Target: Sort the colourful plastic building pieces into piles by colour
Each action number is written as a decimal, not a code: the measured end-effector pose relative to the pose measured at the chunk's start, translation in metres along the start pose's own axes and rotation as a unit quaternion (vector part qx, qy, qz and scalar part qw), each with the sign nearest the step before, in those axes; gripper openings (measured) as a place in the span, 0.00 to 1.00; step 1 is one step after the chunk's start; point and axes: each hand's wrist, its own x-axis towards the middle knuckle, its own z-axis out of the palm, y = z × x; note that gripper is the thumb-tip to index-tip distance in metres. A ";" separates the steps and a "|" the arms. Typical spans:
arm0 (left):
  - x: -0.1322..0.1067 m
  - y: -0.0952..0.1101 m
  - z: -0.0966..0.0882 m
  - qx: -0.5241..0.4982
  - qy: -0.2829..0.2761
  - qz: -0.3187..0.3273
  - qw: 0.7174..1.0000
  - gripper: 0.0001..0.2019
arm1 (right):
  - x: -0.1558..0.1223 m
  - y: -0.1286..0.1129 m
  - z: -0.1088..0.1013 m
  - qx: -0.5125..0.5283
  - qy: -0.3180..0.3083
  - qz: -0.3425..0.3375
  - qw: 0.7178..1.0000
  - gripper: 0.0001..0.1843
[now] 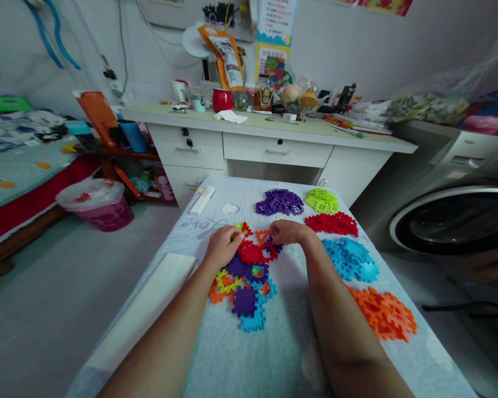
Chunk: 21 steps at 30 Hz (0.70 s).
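Observation:
A flat build of interlocking plastic tiles (244,282) in purple, blue, orange, green and red lies on the cloth-covered table (240,354). My left hand (222,246) is closed on the build's upper left edge, pinching a small tile. My right hand (286,232) is closed with its fingertips on a red and orange tile at the upper right of the build. Sorted piles lie to the right: purple (280,202), green (321,200), red (332,224), blue (351,260) and orange (384,312).
A white box (202,200) and a white scrap (229,208) lie at the table's far left. A long white board (149,307) runs along the left edge. Beyond stand a cluttered desk (274,141), a pink bin (97,204), a bed (20,166) and a washing machine (452,215).

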 end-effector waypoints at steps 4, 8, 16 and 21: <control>0.000 0.001 0.000 -0.003 -0.003 -0.005 1.000 0.09 | 0.000 -0.004 0.001 -0.038 -0.003 0.020 0.999 0.13; -0.001 0.001 -0.001 -0.001 -0.002 -0.009 1.000 0.09 | -0.002 -0.009 -0.001 -0.075 -0.012 0.014 0.997 0.12; -0.001 0.001 0.000 0.002 0.004 -0.004 1.000 0.09 | -0.005 -0.008 -0.002 -0.025 0.017 -0.008 1.000 0.12; 0.000 0.001 0.000 -0.003 0.002 -0.005 1.000 0.12 | -0.008 0.005 -0.004 0.103 0.055 -0.023 0.993 0.12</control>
